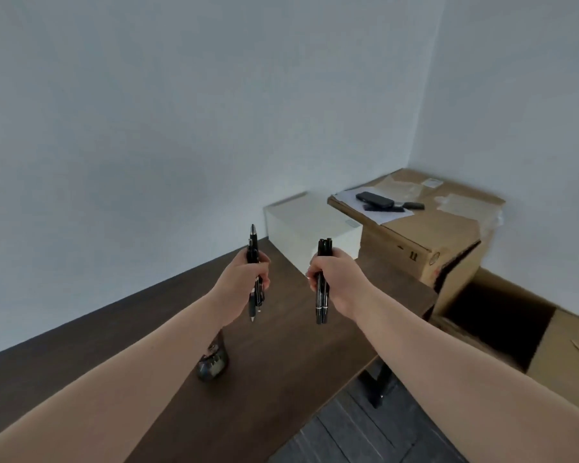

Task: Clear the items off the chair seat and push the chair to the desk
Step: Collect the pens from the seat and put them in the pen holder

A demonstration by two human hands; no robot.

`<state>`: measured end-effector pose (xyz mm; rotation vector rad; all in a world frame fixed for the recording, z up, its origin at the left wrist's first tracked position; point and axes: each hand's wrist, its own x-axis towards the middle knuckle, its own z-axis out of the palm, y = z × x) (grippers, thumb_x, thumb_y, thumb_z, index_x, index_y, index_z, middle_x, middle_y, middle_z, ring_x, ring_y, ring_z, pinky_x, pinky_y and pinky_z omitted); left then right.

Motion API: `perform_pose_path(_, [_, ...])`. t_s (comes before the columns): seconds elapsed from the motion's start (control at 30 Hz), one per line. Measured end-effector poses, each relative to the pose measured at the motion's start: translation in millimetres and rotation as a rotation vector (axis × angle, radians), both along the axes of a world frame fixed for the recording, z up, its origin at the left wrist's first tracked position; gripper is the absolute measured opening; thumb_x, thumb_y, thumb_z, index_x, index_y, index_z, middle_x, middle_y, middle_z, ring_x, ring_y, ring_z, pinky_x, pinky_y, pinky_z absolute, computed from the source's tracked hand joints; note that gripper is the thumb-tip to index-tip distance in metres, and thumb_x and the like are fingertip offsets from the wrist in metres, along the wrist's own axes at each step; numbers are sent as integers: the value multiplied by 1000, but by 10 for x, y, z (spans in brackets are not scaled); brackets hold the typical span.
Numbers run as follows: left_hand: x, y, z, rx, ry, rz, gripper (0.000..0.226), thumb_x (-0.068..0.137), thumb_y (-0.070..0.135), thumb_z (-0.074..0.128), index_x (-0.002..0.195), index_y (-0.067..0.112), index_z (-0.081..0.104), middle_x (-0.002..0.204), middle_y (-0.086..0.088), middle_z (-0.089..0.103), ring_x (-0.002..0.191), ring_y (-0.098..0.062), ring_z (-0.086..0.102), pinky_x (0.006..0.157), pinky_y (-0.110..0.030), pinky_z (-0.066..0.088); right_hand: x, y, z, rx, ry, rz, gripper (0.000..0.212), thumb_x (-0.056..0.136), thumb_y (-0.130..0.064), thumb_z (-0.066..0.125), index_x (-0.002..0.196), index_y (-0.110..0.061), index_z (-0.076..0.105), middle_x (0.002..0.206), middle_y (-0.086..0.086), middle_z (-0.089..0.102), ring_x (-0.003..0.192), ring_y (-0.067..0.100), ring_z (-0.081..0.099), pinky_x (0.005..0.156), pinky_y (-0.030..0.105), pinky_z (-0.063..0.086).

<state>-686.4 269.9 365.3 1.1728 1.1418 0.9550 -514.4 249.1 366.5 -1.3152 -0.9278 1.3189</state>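
My left hand is closed around a small bunch of black pens, held upright above the dark wooden desk. My right hand grips a bundle of black markers, also upright, over the desk's right part. The two hands are level and apart. The chair is out of view.
A white box stands at the desk's far end by the wall. A small dark object lies on the desk under my left forearm. Cardboard boxes with a phone on top stand to the right, one open.
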Motion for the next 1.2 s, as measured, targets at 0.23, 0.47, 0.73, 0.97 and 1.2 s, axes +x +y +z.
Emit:
perform_pose_path(0.23, [-1025,314,-426,-48,-29,179,11,93,6,46,84,13,46,65,-4,46,56,-19,44,66,-34,38,-1199,474,-352,-49,-57,154,17,71,9,45,65,-7,47,59,11,47,51,20,42,56,34,38])
perform_pose_path(0.47, [-1480,509,-855,-142,-58,308,8,94,12,48,87,15,49,65,-1,48,61,-17,45,78,-38,37,-1793,839,-754,-145,-71,176,18,74,10,47,81,-7,50,68,11,54,57,19,46,66,34,42])
perform_pose_path(0.73, [-1522,686,-1341,-201,-48,305,10,92,18,50,82,21,51,66,3,52,68,-16,48,80,-37,40,-2074,1070,-1188,-249,-48,166,18,79,9,47,83,-8,52,68,7,52,58,17,47,65,32,42])
perform_pose_path(0.97, [-1465,748,-1633,-259,-24,310,10,93,22,50,84,24,53,83,1,60,83,-15,57,79,-31,43,-2118,1169,-1438,-284,-43,154,15,80,5,50,85,-8,53,71,10,58,60,18,55,74,35,53])
perform_pose_path(1.2, [-1459,763,-1786,-247,67,299,7,95,22,48,88,21,52,81,3,57,81,-13,55,59,-19,50,-2170,1159,-1710,-293,-159,117,13,78,-9,58,87,-18,57,89,8,66,92,28,66,93,48,52])
